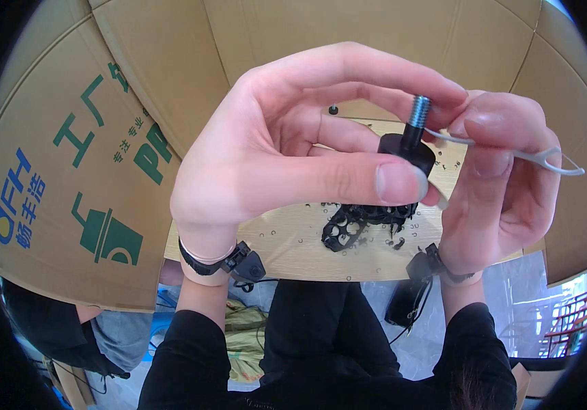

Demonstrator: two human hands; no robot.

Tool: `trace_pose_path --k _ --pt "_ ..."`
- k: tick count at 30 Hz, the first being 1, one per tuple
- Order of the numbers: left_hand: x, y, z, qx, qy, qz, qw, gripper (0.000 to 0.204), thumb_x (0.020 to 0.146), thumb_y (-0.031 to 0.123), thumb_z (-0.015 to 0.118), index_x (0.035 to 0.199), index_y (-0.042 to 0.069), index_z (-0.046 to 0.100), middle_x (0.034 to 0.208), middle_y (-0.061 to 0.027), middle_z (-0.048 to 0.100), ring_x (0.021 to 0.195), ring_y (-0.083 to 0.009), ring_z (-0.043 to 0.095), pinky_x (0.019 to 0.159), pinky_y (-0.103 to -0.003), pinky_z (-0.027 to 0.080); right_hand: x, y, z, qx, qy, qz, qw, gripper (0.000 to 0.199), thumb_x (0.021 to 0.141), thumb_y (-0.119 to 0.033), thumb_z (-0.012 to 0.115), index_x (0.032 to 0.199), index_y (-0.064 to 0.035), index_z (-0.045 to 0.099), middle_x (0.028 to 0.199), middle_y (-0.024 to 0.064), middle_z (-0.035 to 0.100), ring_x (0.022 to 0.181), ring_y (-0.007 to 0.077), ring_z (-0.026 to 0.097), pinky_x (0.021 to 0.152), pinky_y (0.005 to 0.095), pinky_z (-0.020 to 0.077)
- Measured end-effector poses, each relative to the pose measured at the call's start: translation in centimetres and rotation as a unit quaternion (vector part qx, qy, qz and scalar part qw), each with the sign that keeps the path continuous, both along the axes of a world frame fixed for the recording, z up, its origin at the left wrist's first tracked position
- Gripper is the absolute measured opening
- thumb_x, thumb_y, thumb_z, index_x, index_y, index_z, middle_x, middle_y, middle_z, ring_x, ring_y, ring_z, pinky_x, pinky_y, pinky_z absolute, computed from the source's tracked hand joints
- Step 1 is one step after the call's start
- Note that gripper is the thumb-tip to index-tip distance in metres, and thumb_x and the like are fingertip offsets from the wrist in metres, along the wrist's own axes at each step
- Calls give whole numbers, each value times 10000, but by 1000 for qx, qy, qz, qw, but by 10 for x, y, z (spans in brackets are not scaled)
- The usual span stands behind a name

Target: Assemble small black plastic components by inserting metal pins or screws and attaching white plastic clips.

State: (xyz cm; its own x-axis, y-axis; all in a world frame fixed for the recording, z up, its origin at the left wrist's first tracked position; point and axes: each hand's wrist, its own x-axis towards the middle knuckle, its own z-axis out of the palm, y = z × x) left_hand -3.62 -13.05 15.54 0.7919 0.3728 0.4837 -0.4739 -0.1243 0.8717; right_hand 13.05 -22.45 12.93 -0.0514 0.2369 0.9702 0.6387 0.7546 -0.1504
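Observation:
My left hand (266,143) pinches a round black screw-in foot (413,141) between thumb and fingers, its threaded metal stud pointing up. In my right hand (498,184), thumb and fingertips close on a thin pale floss pick (536,158). The pick's forked, looped end sticks out to the right. Its narrow tip reaches left to the base of the stud; whether it touches there I cannot tell. Both hands are raised above the table, nearly meeting at the fingertips.
Behind my hands on the wooden table (273,253) lies a pile of black perforated plastic pieces (341,229). Small rings and black scraps are scattered around it. A small black part (333,109) stands farther back. Cardboard walls (150,75) enclose the table; another person's clothed body (119,335) shows lower left.

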Motion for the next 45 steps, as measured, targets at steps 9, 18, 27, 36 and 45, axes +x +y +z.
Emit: trace_pose_path --k 9,18,27,36,45 --pt "0 -6 -2 -96 -25 0 995 596 686 43 689 1205 -165 483 1164 -333 572 854 -383 698 696 -435 634 -5 -10 2 -48 45 11 998 175 974 -168 559 980 6 581 923 120 583 891 225 623 793 332 528" --pt "-2 -1 -1 -47 1 -9 999 590 584 -155 697 1142 -160 505 1138 -313 550 902 -422 677 664 -461 645 -7 -17 4 -86 24 3 996 202 958 -229 605 968 -28 604 889 105 588 835 224 615 753 328 513" --pt "-4 -5 1 -54 10 29 998 614 487 -187 703 1084 -201 563 1020 -276 588 836 -396 692 596 -405 649 -6 -17 2 -57 -27 -34 997 177 947 -196 615 962 -20 617 875 118 602 806 238 619 733 337 521" --pt "-4 2 0 61 29 65 996 646 475 -161 749 1101 -191 594 928 -197 615 809 -297 710 584 -285 609 -6 -5 -10 53 4 -66 996 161 897 -166 673 885 -7 657 890 131 629 789 251 622 699 338 529" --pt "0 -5 -2 -36 25 53 998 612 617 -54 770 1168 -173 533 992 -264 655 782 -330 718 638 -369 638 2 -3 2 -7 25 8 1000 249 953 -230 607 985 17 606 845 123 601 792 202 569 737 313 448"
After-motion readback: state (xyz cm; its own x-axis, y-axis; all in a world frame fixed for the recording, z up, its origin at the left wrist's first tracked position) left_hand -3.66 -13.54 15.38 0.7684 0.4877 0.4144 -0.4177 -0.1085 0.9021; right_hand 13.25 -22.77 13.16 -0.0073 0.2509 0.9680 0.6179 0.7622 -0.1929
